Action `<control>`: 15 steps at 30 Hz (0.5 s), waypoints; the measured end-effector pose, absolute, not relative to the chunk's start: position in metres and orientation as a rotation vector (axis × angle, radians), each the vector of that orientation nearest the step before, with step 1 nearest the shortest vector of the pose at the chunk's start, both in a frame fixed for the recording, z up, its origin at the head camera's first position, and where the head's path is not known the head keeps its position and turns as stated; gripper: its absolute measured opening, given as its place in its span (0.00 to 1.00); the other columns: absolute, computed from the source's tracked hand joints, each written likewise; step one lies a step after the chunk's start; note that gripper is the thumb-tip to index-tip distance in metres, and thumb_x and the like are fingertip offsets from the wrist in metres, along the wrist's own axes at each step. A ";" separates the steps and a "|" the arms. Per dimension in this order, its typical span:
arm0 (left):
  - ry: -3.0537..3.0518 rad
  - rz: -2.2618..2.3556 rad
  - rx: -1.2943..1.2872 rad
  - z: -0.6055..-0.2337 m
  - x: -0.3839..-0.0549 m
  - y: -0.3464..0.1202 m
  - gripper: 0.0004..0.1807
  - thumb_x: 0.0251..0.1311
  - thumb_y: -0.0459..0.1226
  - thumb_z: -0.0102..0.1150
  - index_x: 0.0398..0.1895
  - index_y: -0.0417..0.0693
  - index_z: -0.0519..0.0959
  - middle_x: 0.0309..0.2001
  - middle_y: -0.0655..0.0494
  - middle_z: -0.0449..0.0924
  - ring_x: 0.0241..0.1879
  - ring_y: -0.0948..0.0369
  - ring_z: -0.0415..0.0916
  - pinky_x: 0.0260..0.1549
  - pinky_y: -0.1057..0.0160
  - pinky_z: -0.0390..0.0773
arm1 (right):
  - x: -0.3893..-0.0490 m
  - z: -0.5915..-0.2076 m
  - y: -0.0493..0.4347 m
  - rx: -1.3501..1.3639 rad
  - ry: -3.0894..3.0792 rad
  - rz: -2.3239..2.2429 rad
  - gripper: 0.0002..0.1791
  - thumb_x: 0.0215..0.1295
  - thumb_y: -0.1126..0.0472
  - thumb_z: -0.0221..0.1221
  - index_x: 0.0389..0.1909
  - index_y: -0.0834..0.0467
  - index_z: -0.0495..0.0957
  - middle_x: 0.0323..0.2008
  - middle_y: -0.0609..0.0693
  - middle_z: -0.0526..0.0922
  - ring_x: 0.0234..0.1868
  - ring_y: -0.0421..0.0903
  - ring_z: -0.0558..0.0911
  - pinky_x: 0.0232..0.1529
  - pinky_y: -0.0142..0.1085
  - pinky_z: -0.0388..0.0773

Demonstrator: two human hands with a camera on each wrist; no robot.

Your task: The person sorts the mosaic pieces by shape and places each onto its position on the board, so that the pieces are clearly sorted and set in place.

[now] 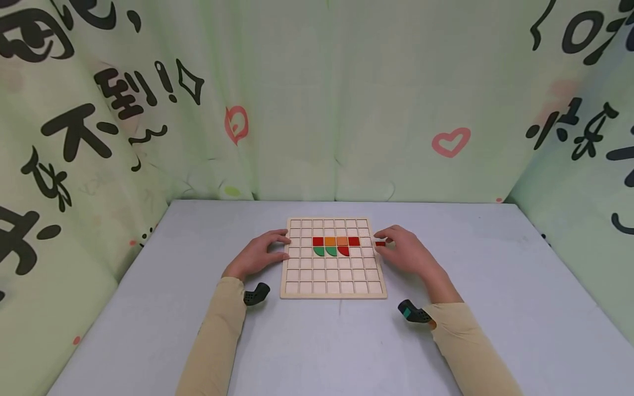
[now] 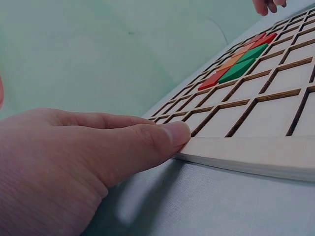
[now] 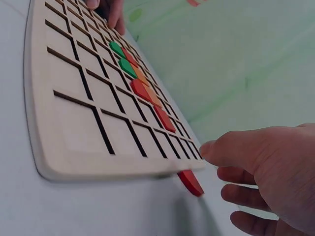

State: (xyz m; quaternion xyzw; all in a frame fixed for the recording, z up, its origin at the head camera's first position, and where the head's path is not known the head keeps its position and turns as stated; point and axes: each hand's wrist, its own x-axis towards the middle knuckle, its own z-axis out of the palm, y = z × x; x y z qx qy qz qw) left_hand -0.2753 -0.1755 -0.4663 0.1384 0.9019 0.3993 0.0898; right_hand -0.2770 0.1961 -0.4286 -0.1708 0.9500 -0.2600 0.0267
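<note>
A wooden grid board point(image 1: 333, 296) lies on the table, its middle cells filled with red, orange and green pieces. The upper row has two orange squares point(image 1: 335, 241) between two red ones; below are two green quarter-rounds point(image 1: 324, 251) and a red one point(image 1: 343, 251). My left hand point(image 1: 257, 256) touches the board's left edge with extended thumb and fingers, thumb tip against the rim in the left wrist view. Beside the right edge, my right hand point(image 1: 407, 250) has thumb and fingers apart, near a loose red piece point(image 3: 190, 183) partly hidden by the rim.
The board rests on a table with a pale cloth point(image 1: 327, 352). Light green curtains point(image 1: 386, 99) with printed characters and hearts stand behind and at both sides. A black wrist device point(image 1: 256, 294) sits at the left wrist, another point(image 1: 414, 312) at the right.
</note>
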 end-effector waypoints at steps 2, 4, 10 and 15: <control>2.686 1.185 0.408 -0.466 -0.275 -0.176 0.22 0.61 0.43 0.67 0.58 0.49 0.78 0.72 0.56 0.62 0.73 0.53 0.53 0.71 0.51 0.57 | -0.277 -0.428 0.207 -0.471 2.929 -0.780 0.21 0.66 0.60 0.60 0.58 0.63 0.76 0.54 0.61 0.76 0.52 0.57 0.76 0.53 0.52 0.76; 2.691 1.181 0.407 -0.466 -0.275 -0.176 0.22 0.61 0.43 0.67 0.58 0.49 0.78 0.72 0.56 0.62 0.73 0.53 0.53 0.71 0.52 0.57 | -0.278 -0.428 0.215 -0.416 2.915 -0.751 0.23 0.66 0.59 0.60 0.59 0.65 0.75 0.57 0.63 0.74 0.55 0.60 0.75 0.56 0.55 0.75; 2.687 1.187 0.413 -0.469 -0.276 -0.176 0.22 0.61 0.44 0.66 0.57 0.49 0.78 0.72 0.55 0.63 0.73 0.53 0.54 0.71 0.52 0.58 | -0.280 -0.433 0.225 -0.397 2.888 -0.640 0.27 0.63 0.59 0.62 0.60 0.69 0.73 0.59 0.69 0.71 0.59 0.64 0.71 0.61 0.58 0.70; 2.686 1.189 0.420 -0.469 -0.276 -0.176 0.22 0.61 0.44 0.66 0.57 0.49 0.78 0.72 0.55 0.63 0.73 0.53 0.54 0.71 0.52 0.58 | -0.282 -0.438 0.221 -0.435 2.908 -0.629 0.26 0.63 0.60 0.62 0.59 0.68 0.74 0.58 0.69 0.71 0.58 0.63 0.71 0.59 0.58 0.72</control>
